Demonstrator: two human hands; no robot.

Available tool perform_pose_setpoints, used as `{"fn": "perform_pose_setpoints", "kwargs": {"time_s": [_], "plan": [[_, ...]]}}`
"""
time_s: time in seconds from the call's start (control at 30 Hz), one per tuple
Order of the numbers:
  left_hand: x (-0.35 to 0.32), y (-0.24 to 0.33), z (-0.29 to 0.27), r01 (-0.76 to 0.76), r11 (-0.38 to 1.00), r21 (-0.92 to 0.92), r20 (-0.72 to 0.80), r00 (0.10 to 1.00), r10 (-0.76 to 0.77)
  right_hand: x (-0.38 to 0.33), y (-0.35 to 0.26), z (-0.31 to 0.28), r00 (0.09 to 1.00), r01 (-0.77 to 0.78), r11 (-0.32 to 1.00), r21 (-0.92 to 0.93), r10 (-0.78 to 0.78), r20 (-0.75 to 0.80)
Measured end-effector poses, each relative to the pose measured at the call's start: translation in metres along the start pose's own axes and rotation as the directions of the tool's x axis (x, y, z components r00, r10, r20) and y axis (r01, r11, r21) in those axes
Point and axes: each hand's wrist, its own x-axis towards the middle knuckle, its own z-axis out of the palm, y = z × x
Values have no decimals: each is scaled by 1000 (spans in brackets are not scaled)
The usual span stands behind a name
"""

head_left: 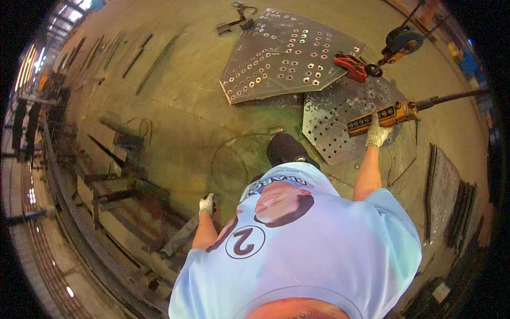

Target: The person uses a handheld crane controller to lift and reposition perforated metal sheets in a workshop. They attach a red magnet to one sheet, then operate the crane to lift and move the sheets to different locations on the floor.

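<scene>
My right hand [377, 132], in a pale work glove, is wrapped round a yellow crane pendant control [361, 124] with a row of dark buttons. A thick dark cable [449, 99] runs from its end to the right. Low at my left side is my gloved left hand [206, 204], its fingers curled; a dark patch shows beside them, and I cannot make out what it is. Ahead, a large steel plate with many holes [265, 64] partly overlaps a second drilled plate [334, 119]. A red lifting clamp [351, 66] sits at the upper plate's right edge, beside a crane hook block [402, 45].
A black metal fixture [236, 20] lies at the far plate corner. Long steel bars [156, 64] rest on the floor at far left. Steel framework [101, 202] stands to my left. Stacked plates [443, 194] lie to my right. A thin hose [228, 142] curls near my foot.
</scene>
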Motion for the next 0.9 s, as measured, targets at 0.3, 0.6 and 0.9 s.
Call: {"fn": "perform_pose_setpoints", "kwargs": {"time_s": [0.3, 0.6, 0.9], "plan": [[28, 69, 44, -235, 944, 232, -31, 968, 248, -10, -19, -4, 994, 111, 983, 144, -111, -7], [42, -52, 9, -106, 937, 334, 369, 929, -26, -100, -23, 28, 967, 239, 945, 226, -252, 30], [8, -3, -20, 11, 929, 370, 285, 950, -125, -138, -60, 15, 980, 195, 980, 43, -196, 23]]}}
